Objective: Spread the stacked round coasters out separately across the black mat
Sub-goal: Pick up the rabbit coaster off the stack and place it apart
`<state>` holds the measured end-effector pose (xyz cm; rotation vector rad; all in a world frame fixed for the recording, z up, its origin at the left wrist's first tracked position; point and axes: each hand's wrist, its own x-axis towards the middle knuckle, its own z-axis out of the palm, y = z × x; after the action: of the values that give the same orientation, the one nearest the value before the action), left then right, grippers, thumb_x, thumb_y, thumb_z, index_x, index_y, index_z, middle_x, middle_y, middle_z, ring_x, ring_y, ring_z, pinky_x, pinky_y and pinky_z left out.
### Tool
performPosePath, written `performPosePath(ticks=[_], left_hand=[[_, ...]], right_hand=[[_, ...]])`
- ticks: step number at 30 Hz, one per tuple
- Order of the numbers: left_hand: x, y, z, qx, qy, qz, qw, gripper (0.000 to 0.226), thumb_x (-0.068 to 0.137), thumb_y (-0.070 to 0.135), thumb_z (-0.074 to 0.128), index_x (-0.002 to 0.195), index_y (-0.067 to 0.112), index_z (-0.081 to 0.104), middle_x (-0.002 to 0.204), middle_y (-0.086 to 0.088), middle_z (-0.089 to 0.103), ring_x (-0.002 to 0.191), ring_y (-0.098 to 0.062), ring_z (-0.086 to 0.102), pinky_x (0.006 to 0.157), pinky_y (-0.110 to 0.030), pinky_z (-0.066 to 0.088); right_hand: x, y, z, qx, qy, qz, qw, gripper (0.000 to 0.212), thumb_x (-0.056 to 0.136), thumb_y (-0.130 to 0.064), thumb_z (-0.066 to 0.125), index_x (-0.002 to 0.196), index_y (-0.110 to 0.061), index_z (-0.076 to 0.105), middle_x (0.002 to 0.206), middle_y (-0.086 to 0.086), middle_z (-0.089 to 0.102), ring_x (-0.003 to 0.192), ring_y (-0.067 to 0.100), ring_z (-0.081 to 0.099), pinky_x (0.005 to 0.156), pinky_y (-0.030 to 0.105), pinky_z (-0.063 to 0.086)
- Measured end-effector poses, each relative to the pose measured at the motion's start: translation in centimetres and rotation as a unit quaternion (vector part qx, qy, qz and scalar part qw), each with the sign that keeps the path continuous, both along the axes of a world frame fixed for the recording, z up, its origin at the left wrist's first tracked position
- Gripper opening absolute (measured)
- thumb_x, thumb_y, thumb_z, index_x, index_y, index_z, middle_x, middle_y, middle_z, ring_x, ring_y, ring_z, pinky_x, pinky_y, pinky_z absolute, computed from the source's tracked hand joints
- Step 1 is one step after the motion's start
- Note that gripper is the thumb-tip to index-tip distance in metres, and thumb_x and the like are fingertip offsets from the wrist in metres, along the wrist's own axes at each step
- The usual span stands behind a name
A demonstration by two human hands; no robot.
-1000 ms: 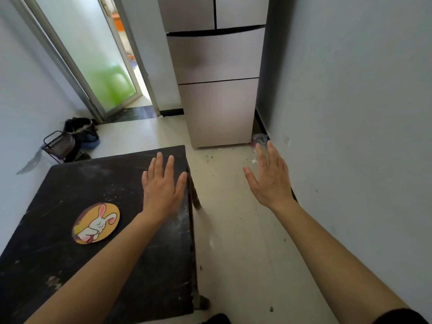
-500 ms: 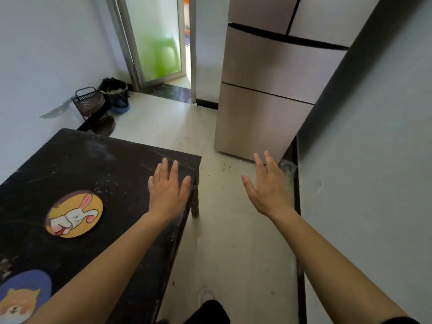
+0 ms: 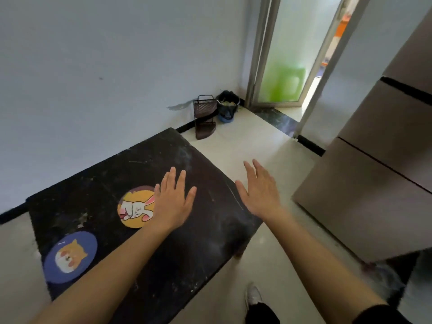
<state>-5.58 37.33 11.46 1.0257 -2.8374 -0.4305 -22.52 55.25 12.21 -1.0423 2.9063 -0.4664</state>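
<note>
Two round coasters lie apart on the black mat [image 3: 112, 178]: a yellow one with a white rabbit [image 3: 135, 208] near the middle and a blue one with an orange dog [image 3: 70, 257] at the near left. My left hand [image 3: 174, 202] hovers flat with fingers spread, its edge covering the right side of the rabbit coaster. Over the mat's right edge my right hand [image 3: 259, 189] is held open and empty, palm down. No stack of coasters is visible.
The mat lies on a low table against the white wall. A beige fridge [image 3: 378, 183] stands to the right across the tiled floor. A dark wire rack [image 3: 205, 118] and a bin [image 3: 228, 106] sit in the far corner beside a glass door [image 3: 287, 66]. My shoe [image 3: 253, 294] shows below.
The camera has swung left, bringing the blue dog coaster fully into view. Both hands now sit further left over the mat, the left one reaching the rabbit coaster's edge.
</note>
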Motion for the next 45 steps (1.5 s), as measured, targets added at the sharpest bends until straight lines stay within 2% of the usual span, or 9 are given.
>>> performPosePath(ticks=[9, 17, 20, 24, 29, 31, 36, 40, 45], left_hand=[[3.1, -4.6, -0.5, 0.046, -0.017, 0.269, 0.962, 0.066, 0.100, 0.053, 0.031, 0.156, 0.019, 0.020, 0.166, -0.011, 0.014, 0.151, -0.031, 0.015, 0.119, -0.051, 0.018], [7.5, -9.1, -5.9, 0.185, -0.021, 0.409, 0.893, 0.071, 0.098, 0.054, 0.036, 0.156, 0.016, 0.019, 0.164, -0.014, 0.019, 0.150, -0.034, 0.017, 0.118, -0.053, 0.021], [8.3, -12.2, -9.1, 0.223, -0.027, 0.397, 0.890, 0.069, 0.098, 0.051, 0.039, 0.155, 0.016, 0.020, 0.164, -0.014, 0.020, 0.149, -0.034, 0.018, 0.118, -0.053, 0.022], [8.1, -17.1, -13.1, 0.224, -0.048, 0.325, 0.917, 0.066, 0.098, 0.041, 0.046, 0.154, 0.016, 0.022, 0.163, -0.013, 0.021, 0.148, -0.034, 0.019, 0.116, -0.054, 0.026], [6.6, -21.6, -16.5, 0.214, -0.098, 0.222, 0.946, 0.068, 0.097, 0.029, 0.051, 0.155, 0.020, 0.017, 0.165, -0.005, 0.017, 0.148, -0.031, 0.019, 0.112, -0.056, 0.027], [6.2, -22.4, -17.5, 0.206, -0.116, 0.197, 0.951, 0.067, 0.096, 0.027, 0.051, 0.154, 0.022, 0.018, 0.163, -0.003, 0.022, 0.145, -0.031, 0.024, 0.109, -0.055, 0.030], [6.2, -23.1, -18.5, 0.176, -0.120, 0.210, 0.954, 0.061, 0.094, 0.024, 0.053, 0.150, 0.021, 0.028, 0.148, -0.009, 0.037, 0.133, -0.035, 0.034, 0.104, -0.054, 0.032], [7.1, -22.7, -17.7, 0.234, -0.087, 0.254, 0.934, 0.063, 0.092, 0.028, 0.055, 0.151, 0.025, 0.030, 0.145, -0.014, 0.038, 0.134, -0.037, 0.034, 0.108, -0.057, 0.029], [8.8, -20.2, -14.7, 0.274, -0.019, 0.265, 0.924, 0.048, 0.095, 0.031, 0.054, 0.142, 0.034, 0.047, 0.129, -0.017, 0.049, 0.125, -0.037, 0.044, 0.105, -0.052, 0.041]], right_hand=[[-5.3, -12.8, -1.0, 0.013, -0.083, 0.221, 0.972, 0.062, 0.101, -0.046, 0.040, 0.153, -0.017, 0.023, 0.158, 0.012, 0.030, 0.142, 0.031, 0.033, 0.113, 0.047, 0.035], [-1.2, -21.4, -6.2, 0.046, -0.164, 0.292, 0.941, 0.058, 0.099, -0.042, 0.049, 0.149, -0.019, 0.032, 0.151, 0.008, 0.039, 0.132, 0.027, 0.047, 0.099, 0.042, 0.047], [1.1, -23.8, -9.7, 0.059, -0.245, 0.259, 0.932, 0.060, 0.096, -0.041, 0.054, 0.148, -0.021, 0.032, 0.147, 0.006, 0.042, 0.126, 0.027, 0.052, 0.097, 0.042, 0.046], [4.4, -25.3, -14.7, 0.094, -0.349, 0.179, 0.915, 0.063, 0.094, -0.041, 0.057, 0.149, -0.021, 0.034, 0.139, 0.002, 0.053, 0.119, 0.020, 0.057, 0.096, 0.041, 0.050], [7.8, -25.5, -18.2, 0.095, -0.436, 0.093, 0.890, 0.067, 0.089, -0.047, 0.060, 0.147, -0.024, 0.037, 0.115, -0.010, 0.065, 0.096, 0.010, 0.064, 0.075, 0.030, 0.055], [8.9, -25.4, -18.9, 0.079, -0.455, 0.063, 0.885, 0.066, 0.087, -0.043, 0.064, 0.145, -0.025, 0.039, 0.101, -0.017, 0.064, 0.086, 0.001, 0.061, 0.062, 0.020, 0.049], [10.5, -25.5, -19.8, -0.008, -0.524, -0.071, 0.849, 0.046, 0.077, -0.033, 0.077, 0.117, -0.024, 0.058, 0.088, -0.004, 0.071, 0.086, 0.012, 0.067, 0.079, 0.035, 0.057], [10.1, -25.5, -18.3, -0.040, -0.553, -0.037, 0.831, 0.017, 0.088, -0.017, 0.068, 0.104, -0.022, 0.067, 0.078, 0.001, 0.064, 0.079, 0.015, 0.067, 0.068, 0.031, 0.061], [8.0, -24.7, -13.9, -0.030, -0.567, 0.069, 0.820, 0.013, 0.094, -0.011, 0.062, 0.100, -0.021, 0.068, 0.079, 0.005, 0.056, 0.068, 0.010, 0.056, 0.062, 0.021, 0.053]])
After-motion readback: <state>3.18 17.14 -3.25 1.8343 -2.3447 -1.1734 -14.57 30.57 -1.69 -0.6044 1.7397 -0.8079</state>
